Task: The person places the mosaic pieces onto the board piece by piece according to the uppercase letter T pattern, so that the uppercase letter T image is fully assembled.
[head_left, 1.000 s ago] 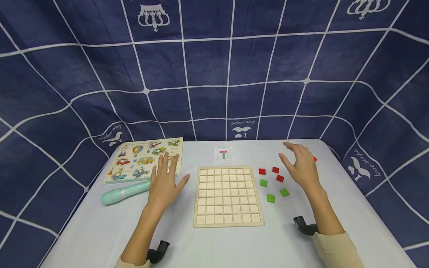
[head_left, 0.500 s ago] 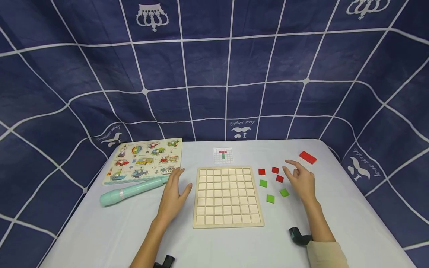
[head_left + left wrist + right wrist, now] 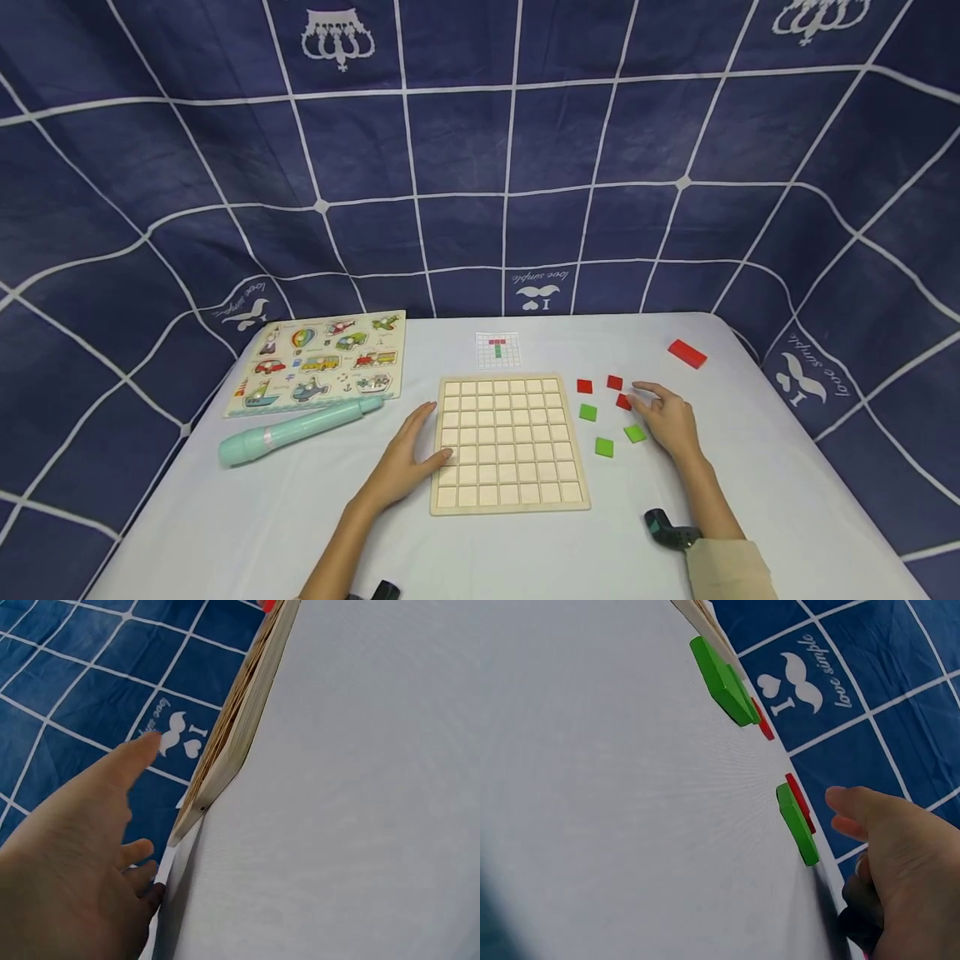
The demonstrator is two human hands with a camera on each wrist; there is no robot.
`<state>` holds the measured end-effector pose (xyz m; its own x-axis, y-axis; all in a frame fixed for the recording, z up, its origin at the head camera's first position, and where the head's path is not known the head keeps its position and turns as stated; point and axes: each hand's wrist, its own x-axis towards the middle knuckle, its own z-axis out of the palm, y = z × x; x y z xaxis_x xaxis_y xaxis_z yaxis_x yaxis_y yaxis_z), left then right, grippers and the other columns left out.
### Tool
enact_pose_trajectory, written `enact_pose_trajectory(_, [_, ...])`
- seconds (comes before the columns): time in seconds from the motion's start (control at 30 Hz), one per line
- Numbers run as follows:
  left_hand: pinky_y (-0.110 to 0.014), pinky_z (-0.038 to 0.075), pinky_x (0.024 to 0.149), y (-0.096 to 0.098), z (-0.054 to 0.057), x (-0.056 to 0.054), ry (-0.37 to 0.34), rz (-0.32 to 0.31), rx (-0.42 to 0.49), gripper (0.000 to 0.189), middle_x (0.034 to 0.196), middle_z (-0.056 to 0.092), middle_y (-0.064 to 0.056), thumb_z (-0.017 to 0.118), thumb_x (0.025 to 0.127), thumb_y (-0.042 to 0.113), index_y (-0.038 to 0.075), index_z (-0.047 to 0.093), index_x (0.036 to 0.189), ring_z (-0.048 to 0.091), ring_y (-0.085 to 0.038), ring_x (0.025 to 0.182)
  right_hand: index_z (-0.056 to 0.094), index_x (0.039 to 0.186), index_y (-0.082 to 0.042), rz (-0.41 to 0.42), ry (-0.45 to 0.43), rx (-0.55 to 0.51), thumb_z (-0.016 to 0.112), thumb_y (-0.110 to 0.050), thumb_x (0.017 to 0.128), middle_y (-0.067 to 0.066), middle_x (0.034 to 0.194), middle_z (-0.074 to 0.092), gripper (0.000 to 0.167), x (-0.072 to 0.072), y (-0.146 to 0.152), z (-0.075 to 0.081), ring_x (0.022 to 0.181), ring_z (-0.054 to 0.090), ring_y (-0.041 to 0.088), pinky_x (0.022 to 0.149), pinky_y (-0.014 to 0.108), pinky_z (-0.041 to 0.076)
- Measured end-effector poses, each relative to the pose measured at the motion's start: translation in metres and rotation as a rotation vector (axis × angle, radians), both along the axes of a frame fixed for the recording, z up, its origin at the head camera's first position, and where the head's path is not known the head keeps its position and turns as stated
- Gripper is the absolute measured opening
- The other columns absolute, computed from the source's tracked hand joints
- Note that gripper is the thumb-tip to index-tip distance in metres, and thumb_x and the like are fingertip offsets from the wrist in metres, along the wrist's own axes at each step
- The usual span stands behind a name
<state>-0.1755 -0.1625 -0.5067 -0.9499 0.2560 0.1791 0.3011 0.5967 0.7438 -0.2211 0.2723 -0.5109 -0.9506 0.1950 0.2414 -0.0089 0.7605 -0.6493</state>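
A pale wooden grid board [image 3: 510, 443] lies flat in the middle of the white table. My left hand [image 3: 401, 471] is at its left edge, fingers extended along the side and the thumb overlapping the rim in the head view. Right of the board are several small square tiles, among them a red tile [image 3: 623, 402] and a green tile [image 3: 634, 433]. My right hand [image 3: 672, 429] reaches in from the right, its thumb and index fingertips close to that red tile. In the right wrist view a gap shows between the thumb and the nearest tiles [image 3: 798, 825].
Behind the board lies a small printed grid card [image 3: 497, 351] with a red and green T. A picture puzzle board [image 3: 318, 362] and a mint-green microphone-shaped thing [image 3: 300, 429] are at left. A red block [image 3: 687, 353] lies far right. A dark-blue curtain [image 3: 465, 233] encloses the table.
My left hand has come down and rightward from over the puzzle board to the grid board's edge. My right hand has drawn down and closer to the red tiles, uncovering the red block.
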Motion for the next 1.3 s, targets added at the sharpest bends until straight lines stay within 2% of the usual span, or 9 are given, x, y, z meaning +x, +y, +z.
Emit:
enact_pose_trajectory(0.2, [-0.055, 0.021, 0.105, 0.001, -0.006, 0.004, -0.019, -0.053, -0.108, 0.094, 0.151, 0.019, -0.01, 0.068, 0.075, 0.056, 0.015, 0.024, 0.147, 0.016, -0.031, 0.137, 0.065, 0.114, -0.007, 0.011, -0.043, 0.069, 0.067, -0.038, 0.084, 0.0, 0.046, 0.035, 0.043, -0.01, -0.004, -0.001, 0.045, 0.031, 0.016, 0.044, 0.028, 0.026])
enact_pose_trajectory(0.43, [-0.056, 0.021, 0.105, 0.003, -0.006, 0.007, 0.019, -0.055, -0.214, 0.095, 0.151, 0.021, -0.01, 0.065, 0.074, 0.061, 0.015, 0.027, 0.147, 0.017, -0.031, 0.137, 0.065, 0.114, -0.008, -0.01, -0.093, 0.14, 0.066, -0.041, 0.082, 0.001, 0.05, 0.039, 0.046, -0.022, -0.012, 0.002, 0.049, 0.034, 0.017, 0.046, 0.028, 0.025])
enact_pose_trajectory(0.83, [-0.055, 0.022, 0.105, 0.002, -0.007, 0.007, 0.029, -0.048, -0.238, 0.092, 0.151, 0.021, -0.009, 0.065, 0.073, 0.062, 0.017, 0.031, 0.145, 0.018, -0.031, 0.137, 0.065, 0.114, -0.009, -0.007, -0.091, 0.136, 0.069, -0.034, 0.081, 0.003, 0.05, 0.039, 0.041, -0.032, -0.015, 0.004, 0.049, 0.035, 0.018, 0.045, 0.028, 0.028])
enact_pose_trajectory(1.3, [-0.056, 0.024, 0.104, 0.003, -0.008, 0.007, 0.025, -0.043, -0.252, 0.088, 0.151, 0.023, -0.007, 0.064, 0.072, 0.064, 0.017, 0.038, 0.142, 0.02, -0.032, 0.136, 0.067, 0.108, -0.007, -0.004, -0.065, 0.154, 0.07, -0.034, 0.081, 0.002, 0.05, 0.041, 0.038, -0.031, -0.014, 0.0, 0.048, 0.036, 0.018, 0.046, 0.029, 0.028])
